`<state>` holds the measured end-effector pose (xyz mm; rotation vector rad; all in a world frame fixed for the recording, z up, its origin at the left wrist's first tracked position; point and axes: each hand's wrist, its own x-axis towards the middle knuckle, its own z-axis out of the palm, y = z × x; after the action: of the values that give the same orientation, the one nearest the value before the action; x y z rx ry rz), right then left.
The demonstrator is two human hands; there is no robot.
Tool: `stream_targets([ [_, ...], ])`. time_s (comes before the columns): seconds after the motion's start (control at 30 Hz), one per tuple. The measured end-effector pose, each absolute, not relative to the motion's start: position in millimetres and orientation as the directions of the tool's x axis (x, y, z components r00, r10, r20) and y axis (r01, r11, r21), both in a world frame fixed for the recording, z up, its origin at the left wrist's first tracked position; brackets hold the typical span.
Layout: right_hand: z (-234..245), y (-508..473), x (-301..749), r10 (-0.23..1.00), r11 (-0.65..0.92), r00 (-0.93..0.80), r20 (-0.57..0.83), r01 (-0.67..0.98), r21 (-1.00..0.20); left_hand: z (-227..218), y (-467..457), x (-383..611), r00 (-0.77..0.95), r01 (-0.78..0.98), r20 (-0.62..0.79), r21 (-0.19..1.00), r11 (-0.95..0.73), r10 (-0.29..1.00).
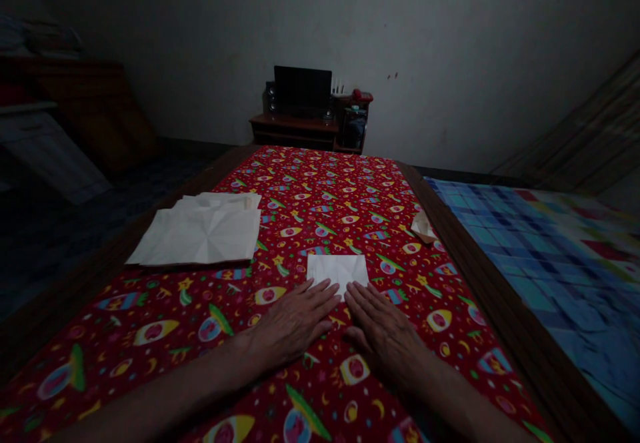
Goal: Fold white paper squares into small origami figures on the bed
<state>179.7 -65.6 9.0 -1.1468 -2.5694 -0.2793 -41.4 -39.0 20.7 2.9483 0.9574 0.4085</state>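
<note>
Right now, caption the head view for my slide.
Left hand and right hand touch a small white paper on red patterned cloth.

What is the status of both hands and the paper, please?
Left hand, right hand: open, fingers on small white paper. Paper on patterned red cloth. Paper stack off left, clear of both hands.

Your left hand [299, 315] and right hand [384, 324] hide the near edge of the small paper [338, 268] beneath your fingertips. Your forearms [195, 379] run off the bottom edge, which also cuts off the red cloth [345, 196]. The top sheet of the paper stack [200, 233] covers most of those below. The right edge crops the bed [520, 256]; items on the left cabinet [95, 99] are too dim to tell.
</note>
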Motion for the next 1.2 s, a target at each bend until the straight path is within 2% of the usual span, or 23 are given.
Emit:
stream_targets([
  [0.1,14,-66,189,0.688,0.655,-0.637,0.349,0.752,0.082,21,-40,-57,0.773,0.581,0.239,0.105,-0.807,0.587],
  [0.3,18,-58,189,0.674,0.649,-0.615,0.409,0.758,0.071,26,-33,-68,0.765,0.604,0.206,0.099,-0.791,0.610],
  [0.43,20,-48,174,0.644,0.700,-0.679,0.351,0.709,0.086,33,-25,-58,0.764,0.587,0.239,0.130,-0.799,0.600],
  [0.67,28,-38,147,0.657,0.670,-0.725,0.207,0.688,0.280,39,-21,-54,0.739,0.606,0.236,0.175,-0.776,0.631],
  [0.77,30,-37,146,0.672,0.646,-0.711,0.206,0.699,0.306,37,-22,-55,0.730,0.616,0.238,0.176,-0.768,0.641],
  [0.87,26,-36,153,0.680,0.638,-0.685,0.261,0.729,0.250,34,-22,-55,0.722,0.616,0.272,0.166,-0.770,0.636],
  [0.97,20,-35,166,0.675,0.642,-0.634,0.377,0.757,0.124,31,-22,-55,0.729,0.594,0.327,0.134,-0.793,0.601],
  [1.07,13,-35,180,0.604,0.724,-0.644,0.469,0.689,0.014,29,-24,-52,0.759,0.542,0.384,0.072,-0.837,0.525],
  [1.2,9,-39,194,0.558,0.796,-0.690,0.461,0.602,-0.064,26,-31,-47,0.799,0.461,0.417,0.040,-0.887,0.434],
])
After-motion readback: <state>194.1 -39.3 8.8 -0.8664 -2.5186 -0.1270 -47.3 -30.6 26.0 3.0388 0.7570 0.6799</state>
